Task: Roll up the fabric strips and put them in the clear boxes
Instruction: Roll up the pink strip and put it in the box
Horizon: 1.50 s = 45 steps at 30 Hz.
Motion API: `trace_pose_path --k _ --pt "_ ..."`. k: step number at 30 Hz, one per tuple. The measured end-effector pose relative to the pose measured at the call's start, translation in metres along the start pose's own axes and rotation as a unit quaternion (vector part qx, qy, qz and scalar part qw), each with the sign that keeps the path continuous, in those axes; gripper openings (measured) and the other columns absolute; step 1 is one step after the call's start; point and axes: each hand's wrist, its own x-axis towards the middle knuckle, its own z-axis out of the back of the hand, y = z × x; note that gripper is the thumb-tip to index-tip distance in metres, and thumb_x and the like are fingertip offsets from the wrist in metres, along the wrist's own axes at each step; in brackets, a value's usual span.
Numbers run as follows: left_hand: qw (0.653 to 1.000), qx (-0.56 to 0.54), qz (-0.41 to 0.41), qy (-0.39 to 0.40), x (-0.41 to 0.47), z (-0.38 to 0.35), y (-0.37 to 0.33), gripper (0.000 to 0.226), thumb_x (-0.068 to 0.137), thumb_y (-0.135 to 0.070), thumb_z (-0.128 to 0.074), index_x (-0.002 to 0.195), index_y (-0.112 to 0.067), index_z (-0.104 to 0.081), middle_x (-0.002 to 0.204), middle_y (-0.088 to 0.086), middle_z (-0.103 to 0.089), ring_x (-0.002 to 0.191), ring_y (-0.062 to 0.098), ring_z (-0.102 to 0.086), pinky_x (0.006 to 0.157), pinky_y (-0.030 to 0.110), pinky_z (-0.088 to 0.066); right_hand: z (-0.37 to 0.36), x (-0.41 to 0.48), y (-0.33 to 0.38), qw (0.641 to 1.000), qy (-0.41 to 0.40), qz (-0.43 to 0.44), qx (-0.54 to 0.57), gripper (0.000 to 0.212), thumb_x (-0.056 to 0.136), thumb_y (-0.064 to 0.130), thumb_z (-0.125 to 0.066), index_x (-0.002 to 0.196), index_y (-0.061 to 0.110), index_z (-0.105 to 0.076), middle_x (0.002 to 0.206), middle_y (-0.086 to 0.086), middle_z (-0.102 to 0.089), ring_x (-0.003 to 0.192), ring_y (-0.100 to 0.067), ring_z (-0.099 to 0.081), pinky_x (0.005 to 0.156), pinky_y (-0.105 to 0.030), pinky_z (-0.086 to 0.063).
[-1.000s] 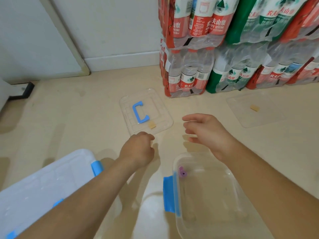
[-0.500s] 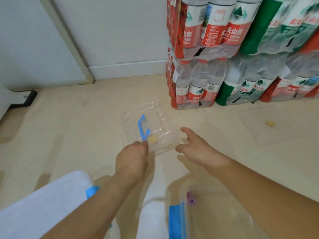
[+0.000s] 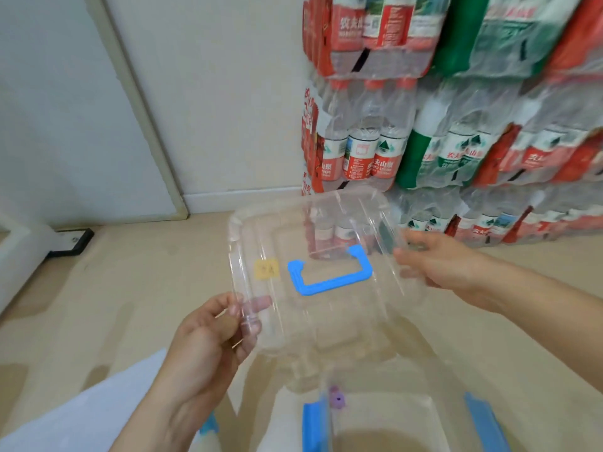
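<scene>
The left hand [image 3: 202, 347] and right hand [image 3: 437, 265] each pinch an edge of the clear lid [image 3: 326, 321], which looks light, stiff and slippery, above the clear box [image 3: 391, 415] with a purple fabric roll [image 3: 336, 397] inside.

A glossy pale beige floor [image 3: 107, 305] meets an off-white wall [image 3: 228, 93] at a white baseboard [image 3: 241, 200]. A beige trim strip [image 3: 140, 109] slants down the wall. Shrink-wrapped packs of red- and green-labelled water bottles [image 3: 456, 141] stand stacked at right; a black bracket [image 3: 73, 244] lies left.
</scene>
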Motion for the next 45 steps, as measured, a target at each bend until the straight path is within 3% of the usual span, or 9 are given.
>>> trace_pose_path --k 4,10,14,18,22,26,31,34,45 --pt "0.995 0.093 -0.021 0.001 -0.031 -0.012 0.007 0.037 0.096 0.006 -0.038 0.113 -0.019 -0.059 0.088 0.014 -0.074 0.053 0.012 -0.060 0.052 0.017 -0.052 0.027 -0.046 -0.021 0.999 -0.022 0.023 -0.004 0.012 0.091 0.014 -0.061 0.099 0.010 -0.069 0.088 -0.010 -0.068 0.059 -0.010 -0.066 0.064 -0.027 -0.041" --pt "0.958 0.287 -0.024 0.004 -0.070 -0.028 0.036 0.034 0.096 -0.008 -0.049 0.126 -0.022 -0.054 0.085 0.003 -0.062 0.066 0.012 -0.059 0.072 0.031 -0.055 0.040 -0.102 -0.079 0.999 -0.030 -0.042 -0.014 0.013 0.093 0.014 -0.058 0.084 0.006 -0.065 0.071 -0.009 -0.051 0.058 -0.016 -0.060 0.048 -0.016 -0.042" --pt "0.911 0.410 0.017 0.048 -0.081 -0.026 0.078 0.041 0.092 -0.015 -0.057 0.132 -0.024 -0.052 0.081 -0.002 -0.056 0.067 0.011 -0.058 0.075 0.033 -0.055 0.030 -0.114 -0.140 0.988 -0.031 -0.124 -0.089 0.021 0.092 0.015 -0.055 0.078 0.003 -0.066 0.062 -0.005 -0.050 0.059 -0.017 -0.054 0.056 -0.025 -0.042" --pt "0.870 0.486 0.026 0.084 -0.079 -0.023 0.107 0.052 0.088 -0.013 -0.059 0.081 -0.065 -0.060 0.067 -0.010 -0.055 0.066 0.015 -0.055 0.081 0.042 -0.052 0.012 -0.115 -0.187 0.979 -0.046 -0.147 -0.131 0.026 0.090 0.016 -0.053 0.094 -0.008 -0.062 0.060 -0.004 -0.047 0.052 -0.017 -0.044 0.058 -0.027 -0.038" --pt "0.825 0.559 0.010 0.078 -0.068 -0.017 0.130 0.020 0.086 -0.021 -0.057 0.091 -0.040 -0.061 0.072 -0.003 -0.059 0.066 0.013 -0.056 0.074 0.034 -0.050 -0.006 -0.113 -0.200 0.973 -0.067 -0.127 -0.181 0.021 0.088 0.015 -0.053 0.068 0.012 -0.059 0.051 0.006 -0.046 0.044 -0.011 -0.040 0.051 -0.027 -0.032" --pt "0.802 0.595 -0.012 0.055 -0.065 -0.017 0.139 0.014 0.087 -0.026 -0.058 0.091 -0.039 -0.055 0.076 -0.006 -0.059 0.072 0.007 -0.056 0.064 0.022 -0.043 -0.015 -0.107 -0.203 0.964 -0.079 -0.101 -0.231 0.028 0.092 0.021 -0.050 0.065 0.025 -0.042 0.062 0.008 -0.043 0.058 -0.013 -0.041 0.053 -0.022 -0.031" --pt "0.783 0.621 -0.017 0.029 -0.060 -0.016 0.148 0.022 0.086 -0.028 -0.059 0.104 -0.039 -0.055 0.087 -0.008 -0.057 0.079 0.007 -0.057 0.066 0.025 -0.043 -0.021 -0.104 -0.210 0.956 -0.085 -0.100 -0.263 0.013 0.093 0.029 -0.046 0.084 0.021 -0.052 0.077 0.000 -0.053 0.076 -0.021 -0.054 0.064 -0.029 -0.037" --pt "0.778 0.628 -0.017 0.015 -0.061 -0.017 0.152 0.029 0.086 -0.030 -0.059 0.115 -0.036 -0.056 0.089 -0.011 -0.057 0.078 0.002 -0.054 0.060 0.014 -0.035 -0.024 -0.103 -0.211 0.951 -0.096 -0.103 -0.276 0.032 0.096 0.031 -0.043 0.124 0.021 -0.055 0.103 -0.002 -0.064 0.100 -0.022 -0.060 0.079 -0.029 -0.043" --pt "0.826 0.560 0.061 -0.014 -0.058 -0.016 0.154 0.030 0.081 -0.021 -0.068 0.111 -0.025 -0.064 0.086 -0.008 -0.064 0.080 0.011 -0.062 0.060 0.023 -0.040 -0.017 -0.098 -0.214 0.945 -0.083 -0.149 -0.280 0.048 0.095 0.042 -0.045 0.141 0.030 -0.040 0.124 0.007 -0.062 0.113 -0.017 -0.058 0.087 -0.027 -0.044"
